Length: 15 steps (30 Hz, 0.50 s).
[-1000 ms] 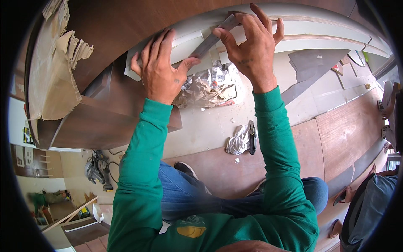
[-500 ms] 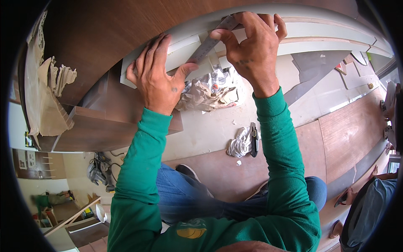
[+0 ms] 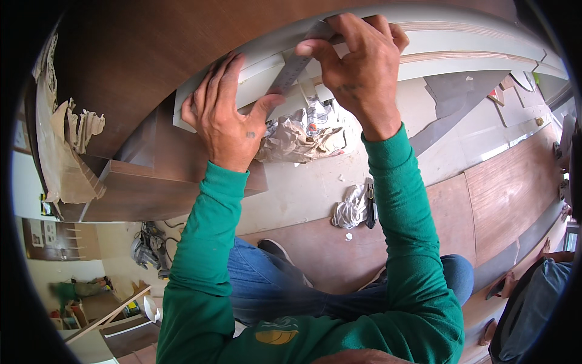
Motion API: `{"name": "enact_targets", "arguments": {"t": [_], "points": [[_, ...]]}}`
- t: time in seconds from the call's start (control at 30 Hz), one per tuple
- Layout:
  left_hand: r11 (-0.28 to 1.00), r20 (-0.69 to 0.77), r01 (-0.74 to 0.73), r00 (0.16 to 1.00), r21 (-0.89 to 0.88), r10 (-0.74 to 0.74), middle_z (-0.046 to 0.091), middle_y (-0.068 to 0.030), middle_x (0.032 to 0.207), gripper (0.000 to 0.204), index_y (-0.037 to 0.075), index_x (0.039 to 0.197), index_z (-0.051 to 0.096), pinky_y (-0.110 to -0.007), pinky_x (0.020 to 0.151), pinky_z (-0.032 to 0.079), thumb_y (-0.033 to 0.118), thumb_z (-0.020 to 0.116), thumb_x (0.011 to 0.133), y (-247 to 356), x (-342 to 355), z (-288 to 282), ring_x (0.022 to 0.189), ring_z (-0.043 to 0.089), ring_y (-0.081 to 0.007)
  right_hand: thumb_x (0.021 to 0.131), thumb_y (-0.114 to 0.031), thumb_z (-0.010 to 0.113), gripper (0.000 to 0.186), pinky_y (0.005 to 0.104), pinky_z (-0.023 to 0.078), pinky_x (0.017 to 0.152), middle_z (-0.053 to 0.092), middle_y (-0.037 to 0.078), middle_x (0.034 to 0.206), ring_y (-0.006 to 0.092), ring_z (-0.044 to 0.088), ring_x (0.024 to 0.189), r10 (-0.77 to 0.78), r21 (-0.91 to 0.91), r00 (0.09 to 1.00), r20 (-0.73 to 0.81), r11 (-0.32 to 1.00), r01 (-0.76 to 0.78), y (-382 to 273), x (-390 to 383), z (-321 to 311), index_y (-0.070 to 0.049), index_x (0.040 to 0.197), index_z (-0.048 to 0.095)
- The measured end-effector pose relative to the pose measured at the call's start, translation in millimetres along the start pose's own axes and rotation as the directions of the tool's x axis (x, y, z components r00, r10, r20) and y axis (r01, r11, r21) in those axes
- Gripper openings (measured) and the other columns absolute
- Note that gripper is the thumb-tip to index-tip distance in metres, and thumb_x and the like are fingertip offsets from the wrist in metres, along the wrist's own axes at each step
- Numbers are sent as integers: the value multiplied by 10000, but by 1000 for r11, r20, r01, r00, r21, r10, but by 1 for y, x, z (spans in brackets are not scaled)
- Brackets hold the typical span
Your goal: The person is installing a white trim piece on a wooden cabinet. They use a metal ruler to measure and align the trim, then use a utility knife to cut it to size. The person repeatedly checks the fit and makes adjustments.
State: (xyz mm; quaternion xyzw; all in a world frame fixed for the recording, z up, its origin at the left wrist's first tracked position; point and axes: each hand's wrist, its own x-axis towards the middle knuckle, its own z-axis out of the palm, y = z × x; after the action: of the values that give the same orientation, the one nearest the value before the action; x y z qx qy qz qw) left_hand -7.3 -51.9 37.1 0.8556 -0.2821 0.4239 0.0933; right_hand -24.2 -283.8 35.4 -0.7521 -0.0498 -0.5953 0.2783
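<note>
My right hand (image 3: 364, 67) grips a grey metal ruler (image 3: 293, 70) near its far end, the thumb on top and the fingers bent past the edge of a white panel (image 3: 257, 76). The ruler slants across the panel's opening toward my left hand (image 3: 227, 118). That hand rests on the panel with its fingers stretched out, its thumb tip against the ruler's near end. Above both hands is a dark brown wood board (image 3: 145, 54). The fingertips of my right hand are partly hidden.
Crumpled brown paper and a plastic bag (image 3: 309, 130) lie below the ruler. Nearer me are a white cloth bundle (image 3: 350, 206) and a black utility knife (image 3: 371, 206). Torn cardboard (image 3: 66, 151) stands at left; power tools (image 3: 148, 249) lie on the floor. Another person's leg (image 3: 533, 309) is at right.
My right hand and the ruler's far end have shifted slightly left. The left hand keeps its place on the panel, and the view has moved a little.
</note>
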Motion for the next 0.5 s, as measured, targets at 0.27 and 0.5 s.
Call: {"name": "enact_targets", "arguments": {"t": [0.27, 0.5], "points": [[999, 46, 0, 999, -45, 2, 729, -58, 1487, 889, 167, 1517, 693, -509, 1224, 293, 743, 816, 851, -4, 1, 1, 1405, 604, -302, 851, -462, 926, 388, 448, 444, 992, 726, 38, 804, 286, 639, 848, 49, 142, 994, 98, 988, -63, -4, 7, -15, -115, 911, 764], [976, -49, -104, 994, -192, 97, 777, -75, 1389, 668, 115, 1446, 735, -462, 1196, 359, 547, 850, 949, 3, 6, -10, 1281, 683, -286, 936, -191, 923, 248, 296, 584, 855, 770, 36, 914, 125, 708, 888, 280, 611, 906, 316, 671, -420, 41, -19, -119, -12, 994, 762]]}}
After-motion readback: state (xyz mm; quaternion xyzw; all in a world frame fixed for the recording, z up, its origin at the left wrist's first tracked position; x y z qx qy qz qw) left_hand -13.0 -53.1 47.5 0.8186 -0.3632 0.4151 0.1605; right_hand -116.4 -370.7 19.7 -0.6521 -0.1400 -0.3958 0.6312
